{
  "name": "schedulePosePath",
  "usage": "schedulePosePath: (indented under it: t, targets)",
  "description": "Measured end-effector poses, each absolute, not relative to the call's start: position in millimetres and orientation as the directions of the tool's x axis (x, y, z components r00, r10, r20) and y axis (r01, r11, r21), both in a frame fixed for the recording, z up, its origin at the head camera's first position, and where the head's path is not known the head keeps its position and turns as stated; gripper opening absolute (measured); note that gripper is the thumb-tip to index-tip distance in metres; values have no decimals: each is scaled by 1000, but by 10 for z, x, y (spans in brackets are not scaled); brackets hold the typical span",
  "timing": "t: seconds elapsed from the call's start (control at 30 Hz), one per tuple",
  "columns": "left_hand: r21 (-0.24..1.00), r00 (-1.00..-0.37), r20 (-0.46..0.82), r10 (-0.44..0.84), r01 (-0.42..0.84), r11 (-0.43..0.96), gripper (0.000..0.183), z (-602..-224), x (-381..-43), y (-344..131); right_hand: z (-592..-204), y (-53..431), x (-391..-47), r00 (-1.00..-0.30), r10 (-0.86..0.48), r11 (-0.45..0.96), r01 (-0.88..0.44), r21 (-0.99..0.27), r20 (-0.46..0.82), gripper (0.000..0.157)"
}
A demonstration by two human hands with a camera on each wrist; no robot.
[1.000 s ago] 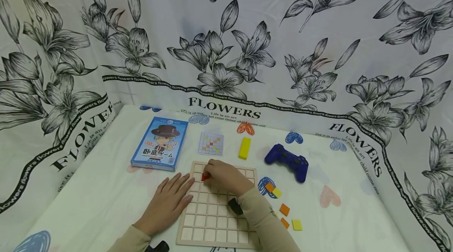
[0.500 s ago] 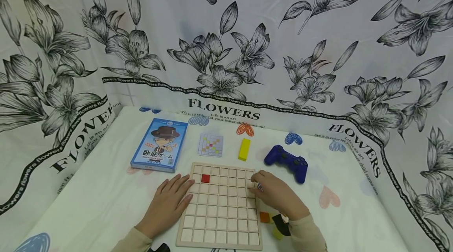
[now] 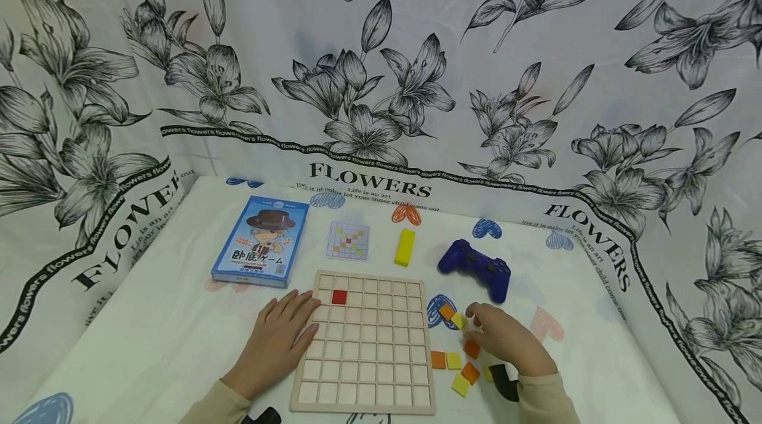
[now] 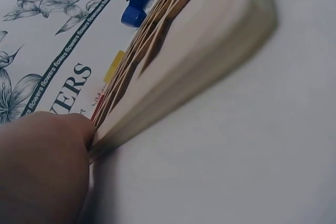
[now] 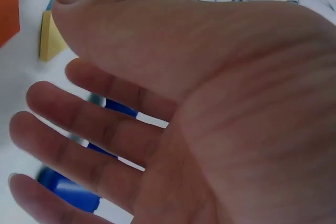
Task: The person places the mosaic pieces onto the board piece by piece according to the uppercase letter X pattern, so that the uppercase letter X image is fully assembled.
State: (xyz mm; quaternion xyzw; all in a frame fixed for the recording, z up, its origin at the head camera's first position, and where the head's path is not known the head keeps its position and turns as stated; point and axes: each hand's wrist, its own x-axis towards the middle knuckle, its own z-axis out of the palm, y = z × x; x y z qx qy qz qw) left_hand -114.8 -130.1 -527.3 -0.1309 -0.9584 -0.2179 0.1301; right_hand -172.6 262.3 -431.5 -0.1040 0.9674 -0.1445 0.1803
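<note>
A wooden grid board (image 3: 362, 407) lies in the middle of the head view, with one red tile (image 3: 339, 297) in a cell near its upper left. My left hand (image 3: 275, 341) rests with fingers extended on the cloth, its fingertips against the board's left edge. In the left wrist view that hand (image 4: 44, 161) touches the board's side (image 4: 173, 95). Right of the board, my right hand (image 3: 508, 338) hovers around the loose tiles, near an orange tile (image 3: 471, 348) and a yellow tile (image 3: 458, 321). Its palm (image 5: 184, 150) holds nothing in the right wrist view; the fingers are apart and loosely bent.
Behind the board lie a blue game box (image 3: 260, 242), a small pattern card (image 3: 348, 241), a yellow block (image 3: 405, 247) and a dark blue game controller (image 3: 474, 269). Several more orange and yellow tiles, such as an orange one (image 3: 438, 360), lie along the board's right side.
My right hand has let go of the red tile in the board and moved right, over the loose tiles. The left hand stays at the board's edge.
</note>
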Motion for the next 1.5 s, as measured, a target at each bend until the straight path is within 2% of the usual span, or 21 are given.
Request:
schedulePosePath:
  t: [0.2,0.73,0.97,1.17,1.3,1.5]
  targets:
    - [389,-928,312,201,318,865,45,-5277,-1135,-1307,-4414,2604,-1771,-912,-256,934,-148,-326,-320,28]
    - [377,-921,326,214,334,864,45,-5281,-1116,-1331,-4538,2542,-1803,-933,-310,927,-254,-275,-182,21]
    - [375,-917,337,214,340,863,44,-5274,-1113,-1335,-4516,2553,-1810,-933,-313,929,-263,-260,-176,23]
    - [382,-920,328,214,336,861,45,-5286,-1111,-1332,-4391,2505,-1769,-934,-339,919,-302,-253,-114,22]
    - [381,-919,329,216,339,860,45,-5304,-1123,-1338,-4319,2399,-1789,-913,-403,892,-375,-251,-66,19]
    - [385,-912,344,221,352,853,45,-5282,-1122,-1345,-4312,2190,-1911,-819,-573,800,-568,-194,33,17]
